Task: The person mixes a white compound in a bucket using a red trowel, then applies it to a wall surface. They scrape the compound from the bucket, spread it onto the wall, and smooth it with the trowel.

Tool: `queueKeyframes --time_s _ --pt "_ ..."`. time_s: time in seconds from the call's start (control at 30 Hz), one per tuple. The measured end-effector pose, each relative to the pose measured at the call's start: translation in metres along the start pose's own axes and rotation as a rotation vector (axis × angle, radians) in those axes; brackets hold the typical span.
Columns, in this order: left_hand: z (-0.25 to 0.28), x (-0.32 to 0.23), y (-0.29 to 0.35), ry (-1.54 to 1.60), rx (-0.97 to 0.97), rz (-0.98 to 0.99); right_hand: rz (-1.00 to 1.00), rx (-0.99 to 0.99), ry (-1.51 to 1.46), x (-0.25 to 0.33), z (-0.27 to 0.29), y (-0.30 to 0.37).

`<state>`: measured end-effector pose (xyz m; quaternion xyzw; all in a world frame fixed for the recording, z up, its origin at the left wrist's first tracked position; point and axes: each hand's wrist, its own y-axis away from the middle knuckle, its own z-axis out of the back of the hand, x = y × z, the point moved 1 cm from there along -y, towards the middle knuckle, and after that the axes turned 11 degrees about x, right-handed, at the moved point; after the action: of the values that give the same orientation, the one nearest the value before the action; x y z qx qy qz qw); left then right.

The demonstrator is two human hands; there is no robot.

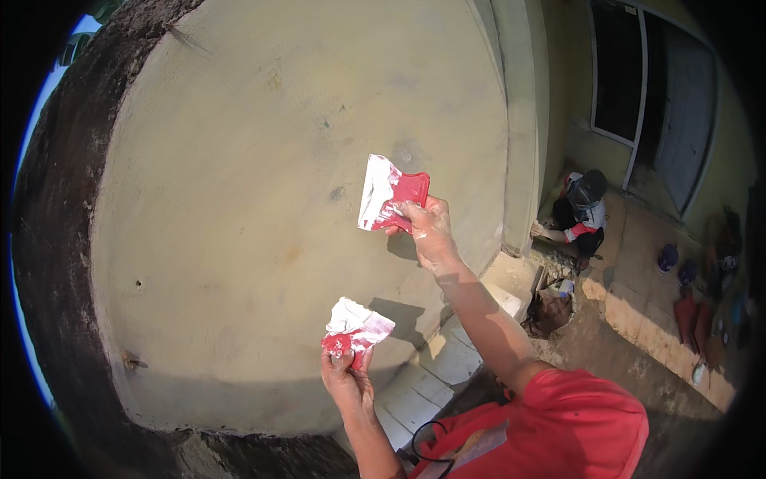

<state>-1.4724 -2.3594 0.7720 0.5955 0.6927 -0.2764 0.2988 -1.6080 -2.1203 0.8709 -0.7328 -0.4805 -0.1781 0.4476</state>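
My right hand (432, 235) grips a red plastic putty scraper (408, 190) in front of the yellowish plastered wall (239, 199). White putty coats much of its blade, whose straight edge points left. Below and to the left, my left hand (348, 385) has its fingers closed on a second red putty scraper (359, 326), heaped with white putty. The two scrapers are apart from each other. Shadows of both fall on the wall; whether either blade touches it, I cannot tell. Smears of putty mark my right hand.
A person (584, 211) in a dark cap crouches at the right beside the wall's corner. An open sack (552, 310) stands near pale blocks (419, 391) along the wall's foot. Dark purple footwear (669, 257) lies on the tiled ledge, and a doorway (682, 120) opens behind.
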Motion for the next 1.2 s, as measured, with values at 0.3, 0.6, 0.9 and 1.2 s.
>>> queueKeyframes --time_s 0.3,0.6,0.9,1.2 --pt "0.005 0.004 -0.005 0.003 0.114 0.061 -0.308 0.028 -0.087 0.027 0.040 0.103" --pt "0.022 0.008 -0.015 0.068 0.166 0.171 -0.391 -0.092 -0.049 0.011 0.034 0.162" --pt "0.027 0.013 -0.018 0.090 0.201 0.196 -0.282 -0.124 0.018 -0.003 0.028 0.154" --pt "0.034 0.020 -0.002 0.047 0.069 0.117 -0.368 -0.066 -0.208 -0.029 0.064 0.142"
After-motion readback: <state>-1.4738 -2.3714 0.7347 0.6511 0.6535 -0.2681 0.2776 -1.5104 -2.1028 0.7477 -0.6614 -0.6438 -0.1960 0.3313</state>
